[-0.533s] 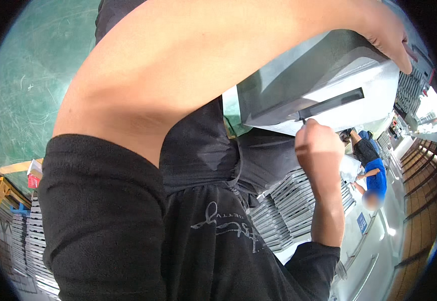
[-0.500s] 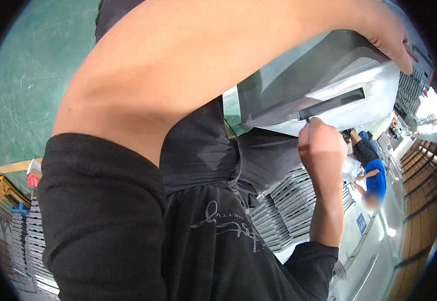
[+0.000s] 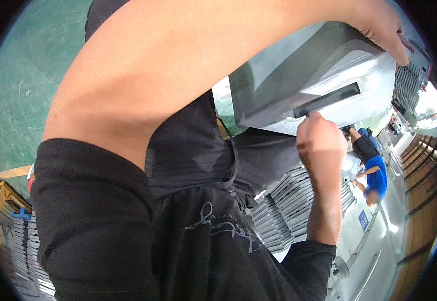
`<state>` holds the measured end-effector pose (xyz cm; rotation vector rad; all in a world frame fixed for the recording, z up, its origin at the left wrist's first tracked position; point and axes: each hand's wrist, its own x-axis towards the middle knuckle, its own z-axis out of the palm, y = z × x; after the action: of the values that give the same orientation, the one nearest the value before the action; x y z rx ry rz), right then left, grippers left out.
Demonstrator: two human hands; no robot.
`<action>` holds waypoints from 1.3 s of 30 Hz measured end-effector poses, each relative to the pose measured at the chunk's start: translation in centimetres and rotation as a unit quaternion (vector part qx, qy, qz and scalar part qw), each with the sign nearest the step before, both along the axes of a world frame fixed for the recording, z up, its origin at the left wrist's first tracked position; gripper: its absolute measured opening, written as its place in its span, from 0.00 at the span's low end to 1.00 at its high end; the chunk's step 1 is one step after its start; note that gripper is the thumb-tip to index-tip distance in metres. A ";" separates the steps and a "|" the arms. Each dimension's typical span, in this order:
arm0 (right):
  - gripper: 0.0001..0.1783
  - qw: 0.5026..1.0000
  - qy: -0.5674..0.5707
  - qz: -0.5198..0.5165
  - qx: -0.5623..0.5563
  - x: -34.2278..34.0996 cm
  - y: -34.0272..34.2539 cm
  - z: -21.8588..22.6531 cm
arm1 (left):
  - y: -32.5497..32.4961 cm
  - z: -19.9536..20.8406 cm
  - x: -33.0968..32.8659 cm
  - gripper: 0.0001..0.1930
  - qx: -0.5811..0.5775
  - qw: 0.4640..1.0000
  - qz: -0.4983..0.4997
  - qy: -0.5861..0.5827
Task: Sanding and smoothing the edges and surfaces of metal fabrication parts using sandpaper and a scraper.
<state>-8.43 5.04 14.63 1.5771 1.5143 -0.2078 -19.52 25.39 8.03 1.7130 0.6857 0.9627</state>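
A grey sheet-metal housing [image 3: 364, 108] with slanted faces and a long rectangular slot sits at the upper right. Across it reaches my left arm, and my left hand [image 3: 381, 30] is bent over the far right edge, fingers and thumb curled round it. At the near left end of the slot is my right hand [image 3: 321, 140], closed in a pinch. A thin dark tool [image 3: 307, 116] juts from its fingertips and meets the slot's edge; my fist hides most of it, so its kind cannot be made out.
A scratched green tabletop [image 3: 32, 80] spreads out at the left. Stacked grey metal parts [image 3: 278, 210] stand beyond my right arm, and more stacks [image 3: 25, 246] at lower left near a yellow frame [image 3: 0, 210]. A person in a blue top [image 3: 375, 175] works farther off at right.
The housing and both hands appear slightly higher and farther left in the picture. My grips look the same, and the tool stays by the same end of the slot.
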 end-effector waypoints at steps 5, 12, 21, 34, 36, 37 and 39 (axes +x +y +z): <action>0.10 0.998 0.029 0.039 -0.028 0.7 -1.2 -0.4 | 0.3 -0.4 0.6 0.33 -0.003 1.000 -0.005 -0.026; 0.10 0.985 0.121 0.104 0.073 1.8 -3.8 -0.3 | 0.4 -0.7 0.6 0.31 -0.023 0.998 -0.018 -0.047; 0.13 0.978 0.166 -0.091 0.083 1.7 -9.1 0.9 | 0.6 -0.9 1.6 0.29 -0.014 0.998 -0.011 -0.067; 0.10 0.936 0.263 -0.176 0.154 1.5 -9.2 -0.7 | 0.3 -1.0 0.9 0.28 -0.047 0.995 -0.011 -0.090; 0.08 0.925 0.296 -0.147 0.186 1.4 -9.1 -1.0 | 0.4 -1.1 1.3 0.28 -0.035 0.995 0.005 -0.088; 0.08 0.925 0.296 -0.149 0.186 1.5 -9.2 -1.1 | 0.4 -1.1 1.6 0.29 -0.023 0.996 0.023 -0.087; 0.07 0.918 0.310 -0.164 0.188 1.7 -9.2 -1.4 | 0.5 -1.5 2.0 0.29 -0.020 0.994 0.036 -0.103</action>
<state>-6.77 -4.19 13.25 2.2160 1.8257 -0.6959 -17.51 25.93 6.51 1.5378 0.6304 1.1506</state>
